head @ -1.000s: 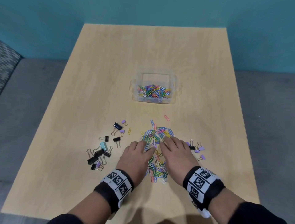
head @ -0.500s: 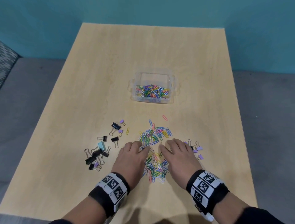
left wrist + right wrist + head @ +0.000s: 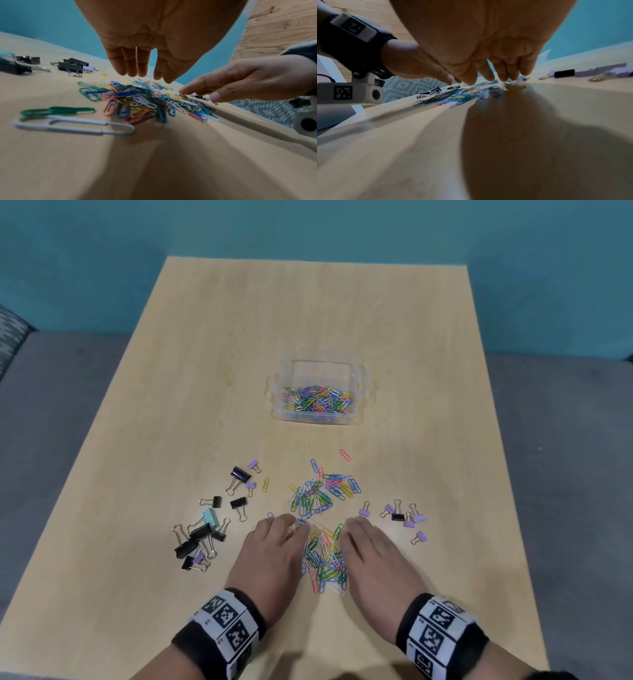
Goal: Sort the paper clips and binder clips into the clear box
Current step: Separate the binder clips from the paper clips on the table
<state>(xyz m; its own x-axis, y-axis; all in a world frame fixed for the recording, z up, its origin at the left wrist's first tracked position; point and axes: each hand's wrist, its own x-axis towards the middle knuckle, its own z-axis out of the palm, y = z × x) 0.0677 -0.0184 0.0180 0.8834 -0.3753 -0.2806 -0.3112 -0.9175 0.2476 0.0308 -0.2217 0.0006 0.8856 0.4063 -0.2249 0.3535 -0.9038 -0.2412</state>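
A heap of coloured paper clips (image 3: 320,508) (image 3: 145,100) (image 3: 467,93) lies on the wooden table (image 3: 308,320), near its front edge. My left hand (image 3: 274,549) (image 3: 142,65) rests palm down at the heap's left side, fingers straight and holding nothing. My right hand (image 3: 373,556) (image 3: 493,73) lies flat at the heap's right side, fingers straight too. The clear box (image 3: 318,397) stands farther back with many paper clips inside. Black, purple and one light-blue binder clips (image 3: 205,529) lie left of my hands. More small purple and black binder clips (image 3: 402,515) lie to the right.
A single pink paper clip (image 3: 345,454) lies between the heap and the box. A yellow one (image 3: 265,484) lies by the left binder clips. Grey floor surrounds the table, and a teal wall stands behind it.
Both hands slid back toward the table's front edge and moved apart, dragging part of the paper clip heap with them; more of the heap now shows between and beyond the fingers.
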